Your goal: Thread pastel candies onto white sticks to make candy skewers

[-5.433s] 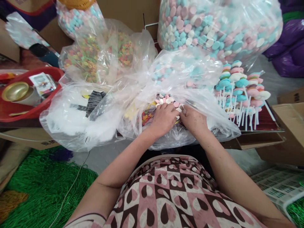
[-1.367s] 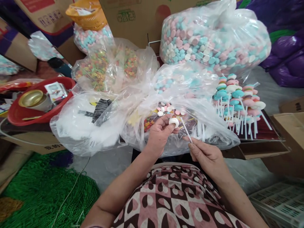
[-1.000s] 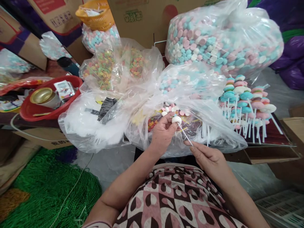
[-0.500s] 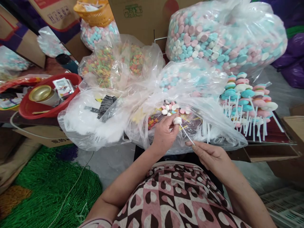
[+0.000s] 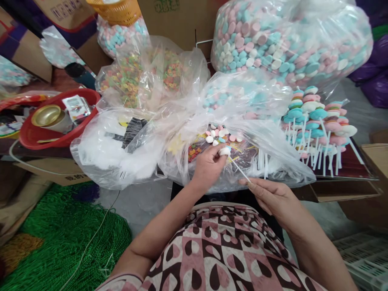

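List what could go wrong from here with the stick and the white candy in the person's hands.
The white candy might crack or slip if the thin stick is pushed off-line, as the left hand pinches it only by the fingertips. The loose plastic around the work could snag the right hand. The candy skewers, heaped near the table's edge, might be knocked off.

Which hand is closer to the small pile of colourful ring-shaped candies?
Left. The left hand is just right of the pile, pinching a round white marshmallow; the right hand is farther off to the right, holding a thin white stick.
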A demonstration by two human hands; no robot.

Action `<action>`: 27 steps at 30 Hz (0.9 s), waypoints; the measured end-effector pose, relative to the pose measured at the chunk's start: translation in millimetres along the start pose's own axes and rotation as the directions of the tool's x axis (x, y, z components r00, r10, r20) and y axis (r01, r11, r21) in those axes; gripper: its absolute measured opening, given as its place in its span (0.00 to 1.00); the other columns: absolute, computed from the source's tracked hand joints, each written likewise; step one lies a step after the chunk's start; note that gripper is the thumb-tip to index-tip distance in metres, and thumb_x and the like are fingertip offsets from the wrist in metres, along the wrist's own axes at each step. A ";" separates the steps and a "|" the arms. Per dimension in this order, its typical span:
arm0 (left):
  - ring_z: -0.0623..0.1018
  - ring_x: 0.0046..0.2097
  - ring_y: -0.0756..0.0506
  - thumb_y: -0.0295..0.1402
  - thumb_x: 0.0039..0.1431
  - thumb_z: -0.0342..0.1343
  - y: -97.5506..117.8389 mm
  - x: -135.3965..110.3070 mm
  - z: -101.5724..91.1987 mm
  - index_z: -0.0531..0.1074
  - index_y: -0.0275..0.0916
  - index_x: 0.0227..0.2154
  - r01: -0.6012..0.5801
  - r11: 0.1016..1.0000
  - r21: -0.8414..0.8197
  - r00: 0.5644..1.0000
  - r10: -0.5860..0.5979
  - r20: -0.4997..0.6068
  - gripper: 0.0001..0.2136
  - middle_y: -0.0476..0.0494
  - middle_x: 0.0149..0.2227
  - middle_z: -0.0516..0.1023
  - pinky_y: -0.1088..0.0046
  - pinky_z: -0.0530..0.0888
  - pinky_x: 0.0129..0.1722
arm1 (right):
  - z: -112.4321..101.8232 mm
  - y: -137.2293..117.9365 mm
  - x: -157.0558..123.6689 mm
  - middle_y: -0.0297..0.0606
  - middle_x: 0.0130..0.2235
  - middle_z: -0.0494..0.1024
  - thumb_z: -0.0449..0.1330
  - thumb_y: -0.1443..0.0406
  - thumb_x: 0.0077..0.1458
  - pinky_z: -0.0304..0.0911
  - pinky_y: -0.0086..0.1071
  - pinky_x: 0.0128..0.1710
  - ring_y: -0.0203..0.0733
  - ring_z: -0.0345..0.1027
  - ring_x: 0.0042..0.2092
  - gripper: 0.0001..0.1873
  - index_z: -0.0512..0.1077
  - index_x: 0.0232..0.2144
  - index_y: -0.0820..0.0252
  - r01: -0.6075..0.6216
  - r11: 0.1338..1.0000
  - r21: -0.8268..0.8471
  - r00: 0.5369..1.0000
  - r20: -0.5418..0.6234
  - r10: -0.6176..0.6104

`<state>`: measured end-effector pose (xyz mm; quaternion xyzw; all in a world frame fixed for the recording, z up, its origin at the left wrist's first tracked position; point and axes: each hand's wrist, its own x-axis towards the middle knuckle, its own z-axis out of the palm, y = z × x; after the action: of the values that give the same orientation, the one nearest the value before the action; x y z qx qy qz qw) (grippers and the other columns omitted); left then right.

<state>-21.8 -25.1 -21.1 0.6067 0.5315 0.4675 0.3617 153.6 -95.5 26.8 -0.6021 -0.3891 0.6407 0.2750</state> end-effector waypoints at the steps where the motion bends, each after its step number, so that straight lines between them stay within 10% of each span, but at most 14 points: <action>1: 0.76 0.35 0.52 0.29 0.57 0.56 -2.1 1.4 -0.2 0.76 0.38 0.46 0.036 0.999 -0.030 0.999 -0.036 -0.006 0.13 0.46 0.39 0.78 0.77 0.73 0.38 | 0.0 0.1 -0.7 0.24 0.17 0.47 0.65 0.44 0.45 0.28 0.28 0.20 0.28 0.37 0.20 0.32 0.79 0.41 0.66 -0.002 1.000 -0.002 1.000 -0.004 0.002; 20: 0.77 0.46 0.48 0.22 0.56 0.53 5.9 0.0 0.9 0.73 0.38 0.49 -0.209 0.959 0.189 0.978 0.202 0.056 0.18 0.42 0.45 0.77 0.72 0.74 0.49 | 1.7 8.9 7.9 0.22 0.12 0.52 0.67 0.52 0.47 0.29 0.28 0.18 0.27 0.37 0.17 0.25 0.79 0.40 0.67 -0.035 0.982 0.183 0.999 0.010 0.034; 27: 0.76 0.35 0.52 0.26 0.55 0.55 -1.3 0.6 3.8 0.75 0.39 0.48 0.041 0.999 -0.025 0.997 -0.040 0.063 0.17 0.46 0.40 0.78 0.77 0.74 0.37 | 6.6 5.7 2.4 0.22 0.12 0.52 0.65 0.53 0.50 0.30 0.29 0.20 0.27 0.37 0.17 0.24 0.78 0.41 0.68 -0.010 0.981 0.192 1.000 -0.022 0.014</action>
<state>-18.6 -24.0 -23.3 0.6054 0.5261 0.4476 0.3954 147.4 -97.7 20.7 -0.5826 -0.3187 0.6697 0.3324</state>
